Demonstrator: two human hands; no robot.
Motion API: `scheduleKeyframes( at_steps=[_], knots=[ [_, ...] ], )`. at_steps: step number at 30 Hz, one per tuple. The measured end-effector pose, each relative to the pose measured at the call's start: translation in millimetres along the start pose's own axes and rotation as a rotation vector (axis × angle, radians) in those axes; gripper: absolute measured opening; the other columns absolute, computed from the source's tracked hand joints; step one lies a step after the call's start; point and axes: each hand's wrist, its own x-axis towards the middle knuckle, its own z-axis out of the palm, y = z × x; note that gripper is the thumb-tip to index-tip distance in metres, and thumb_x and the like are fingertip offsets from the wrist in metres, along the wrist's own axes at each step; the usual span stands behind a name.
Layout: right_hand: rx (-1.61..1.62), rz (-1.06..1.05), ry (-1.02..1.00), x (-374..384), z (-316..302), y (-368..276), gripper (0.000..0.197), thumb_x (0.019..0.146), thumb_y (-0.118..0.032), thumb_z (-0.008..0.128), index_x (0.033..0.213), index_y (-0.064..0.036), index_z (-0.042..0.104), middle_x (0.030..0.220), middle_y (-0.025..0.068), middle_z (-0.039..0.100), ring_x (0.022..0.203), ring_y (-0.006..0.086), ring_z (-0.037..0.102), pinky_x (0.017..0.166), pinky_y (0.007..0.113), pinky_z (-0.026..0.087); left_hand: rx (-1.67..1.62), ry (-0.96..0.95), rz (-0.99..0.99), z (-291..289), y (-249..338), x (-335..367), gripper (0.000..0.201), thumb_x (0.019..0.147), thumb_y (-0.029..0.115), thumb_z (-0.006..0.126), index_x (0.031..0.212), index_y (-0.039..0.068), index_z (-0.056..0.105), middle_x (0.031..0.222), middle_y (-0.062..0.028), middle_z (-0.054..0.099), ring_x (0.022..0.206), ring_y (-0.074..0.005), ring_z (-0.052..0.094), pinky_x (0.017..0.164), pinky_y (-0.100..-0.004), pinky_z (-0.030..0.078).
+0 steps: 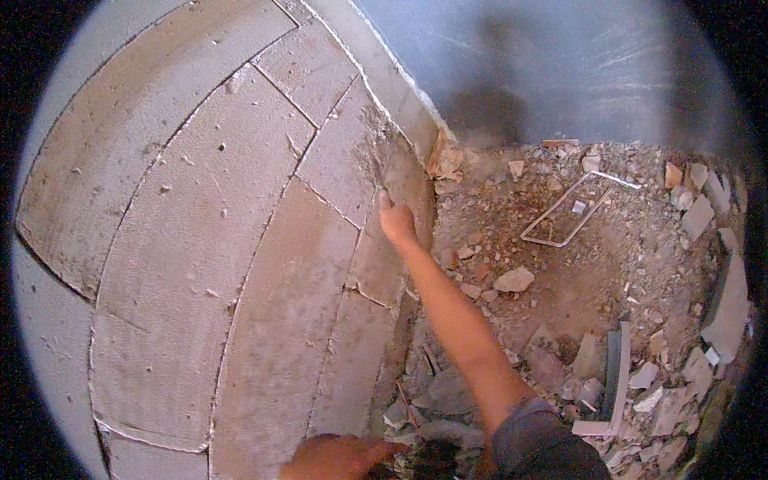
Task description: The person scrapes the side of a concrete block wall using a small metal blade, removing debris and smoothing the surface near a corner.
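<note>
My right arm reaches up from the lower edge to a wall of large grey-brown blocks (168, 264). My right hand (398, 220) is closed against the wall, near its right edge. A dark, streaky patch (374, 148) shows just above the fingers; I cannot tell whether it is bristles or a mark on the wall. What the fingers hold is too small and blurred to name. At the lower edge my left hand (340, 458) shows only in part, low before the wall, its fingers not readable. Beside it is a dark, blurred shape (438, 458).
Broken stone and rubble (514, 280) cover the ground to the right of the wall. A bent, pale rectangular frame (546, 240) lies on it. Nearer stands an angled grey and pale strip (618, 376) among slabs. A smooth blue-grey panel (552, 64) rises behind.
</note>
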Motion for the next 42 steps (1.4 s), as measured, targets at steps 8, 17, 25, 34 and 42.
scheduleKeyframes(
  at_steps=[8,17,25,34,42],
  knots=[
    [0.401,-0.328,0.111,-6.7,11.3,-35.2,0.066,0.094,-0.052,0.034,0.102,0.0076,0.060,0.096,0.0322,0.061,0.096,0.0459,0.058,0.083,0.048,0.044,-0.130,0.039,0.019,-16.3,16.0,1.5,0.051,0.081,0.044,0.061,0.117,0.009,0.055,0.090,-0.0140,0.063,0.082,-0.0348,0.061,0.072,-0.0413,0.047],
    [0.104,0.040,0.003,3.8,6.9,-3.4,0.056,0.094,-0.045,0.038,0.110,0.0039,0.059,0.104,0.0324,0.059,0.099,0.0458,0.057,0.086,0.047,0.044,-0.151,-0.035,0.083,-18.6,11.6,3.6,0.051,0.082,0.045,0.060,0.120,0.010,0.054,0.089,-0.0128,0.064,0.083,-0.0337,0.062,0.073,-0.0412,0.047],
    [0.133,-0.274,0.147,15.6,-3.4,13.1,0.050,0.094,-0.043,0.042,0.111,0.0018,0.058,0.093,0.0253,0.061,0.087,0.0410,0.059,0.080,0.045,0.045,-0.130,-0.028,0.028,-21.3,17.2,11.3,0.049,0.084,0.042,0.060,0.120,0.009,0.055,0.091,-0.0123,0.065,0.084,-0.0328,0.062,0.074,-0.0406,0.047],
    [0.374,-0.362,0.196,6.5,-7.2,-9.9,0.048,0.095,-0.042,0.041,0.108,0.0002,0.060,0.081,0.0217,0.064,0.076,0.0321,0.064,0.072,0.042,0.046,-0.086,-0.032,0.027,-15.0,5.6,6.3,0.048,0.083,0.043,0.060,0.118,0.010,0.055,0.088,-0.0116,0.064,0.083,-0.0327,0.062,0.073,-0.0411,0.046],
    [0.131,-0.297,0.140,3.8,-6.2,-2.4,0.041,0.096,-0.034,0.039,0.120,-0.0025,0.052,0.095,0.0283,0.062,0.091,0.0467,0.058,0.079,0.048,0.046,-0.053,0.030,0.081,-20.7,9.8,7.0,0.047,0.082,0.043,0.061,0.116,0.011,0.056,0.085,-0.0107,0.064,0.081,-0.0327,0.062,0.070,-0.0414,0.046]
  ],
)
